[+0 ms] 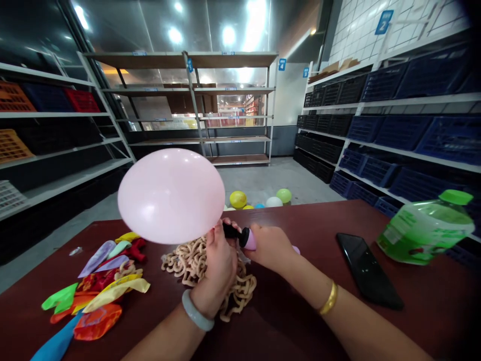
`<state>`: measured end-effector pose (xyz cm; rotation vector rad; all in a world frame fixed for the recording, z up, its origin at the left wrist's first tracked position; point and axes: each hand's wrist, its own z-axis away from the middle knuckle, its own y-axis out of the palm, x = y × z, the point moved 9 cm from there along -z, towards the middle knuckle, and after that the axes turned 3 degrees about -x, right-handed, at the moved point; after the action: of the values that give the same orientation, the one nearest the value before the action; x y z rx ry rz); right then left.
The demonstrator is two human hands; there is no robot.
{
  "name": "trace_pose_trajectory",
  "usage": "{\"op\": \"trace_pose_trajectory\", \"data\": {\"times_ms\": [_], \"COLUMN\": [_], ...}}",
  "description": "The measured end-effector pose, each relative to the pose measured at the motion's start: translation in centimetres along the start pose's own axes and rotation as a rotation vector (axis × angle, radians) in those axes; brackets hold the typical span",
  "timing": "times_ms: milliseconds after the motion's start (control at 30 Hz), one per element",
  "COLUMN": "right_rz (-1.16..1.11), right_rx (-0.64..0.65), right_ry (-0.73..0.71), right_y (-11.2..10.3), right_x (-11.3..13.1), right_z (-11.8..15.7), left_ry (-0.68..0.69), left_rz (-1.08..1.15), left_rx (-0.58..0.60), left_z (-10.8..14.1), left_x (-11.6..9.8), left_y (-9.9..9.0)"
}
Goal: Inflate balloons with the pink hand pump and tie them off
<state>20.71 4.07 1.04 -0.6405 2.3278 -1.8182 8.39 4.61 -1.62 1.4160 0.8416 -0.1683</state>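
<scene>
A large inflated pale pink balloon (171, 195) fills the space above the table's far left part. My left hand (221, 255) is closed round its neck, against the black nozzle of a hand balloon pump (248, 238). My right hand (268, 246) is wrapped round the pump's pink body, most of which the fingers hide. Under my hands lies a pile of beige, knobbly curled strands (188, 263), partly covered by my left hand and wrist. To the left, uninflated balloons (108, 281) of several colours are heaped loosely on the dark red table (296, 321).
A black phone (368, 268) and a green-capped bottle (424, 228) are on the table's right. Inflated balloons (238, 199) lie on the floor beyond the far edge. Shelving racks (191, 90) stand at the back, with crates (391, 133) on the right-hand shelves.
</scene>
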Motion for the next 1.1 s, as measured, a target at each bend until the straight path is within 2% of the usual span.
{"op": "trace_pose_trajectory", "data": {"times_ms": [133, 333, 433, 500, 700, 967, 1100], "right_rz": [-0.015, -0.011, 0.011, 0.030, 0.079, 0.070, 0.014], "right_rx": [0.009, 0.063, 0.094, 0.087, 0.091, 0.090, 0.077], "right_ry": [0.019, 0.024, 0.019, 0.009, 0.000, 0.002, 0.019], "right_y": [0.6, 1.6, 1.9, 1.9, 1.4, 1.2, 0.9], "right_x": [-0.5, -2.3, -2.8, -3.0, -3.2, -1.6, -0.9], "right_z": [-0.4, -1.1, -1.3, -1.3, -1.0, -0.5, -0.2], "left_ry": [-0.009, 0.098, 0.128, 0.134, 0.147, -0.001, -0.075], "left_rz": [-0.035, -0.008, -0.006, 0.002, 0.034, 0.028, 0.027], "left_rx": [-0.011, -0.088, -0.146, -0.153, -0.119, -0.072, -0.042], "left_z": [-1.9, -6.9, -8.2, -8.4, -7.2, -2.6, -0.6], "left_x": [-0.9, -5.8, -7.6, -7.9, -6.5, -0.9, 0.9], "left_y": [-0.4, -2.8, -4.1, -4.3, -3.6, -1.6, -0.5]}}
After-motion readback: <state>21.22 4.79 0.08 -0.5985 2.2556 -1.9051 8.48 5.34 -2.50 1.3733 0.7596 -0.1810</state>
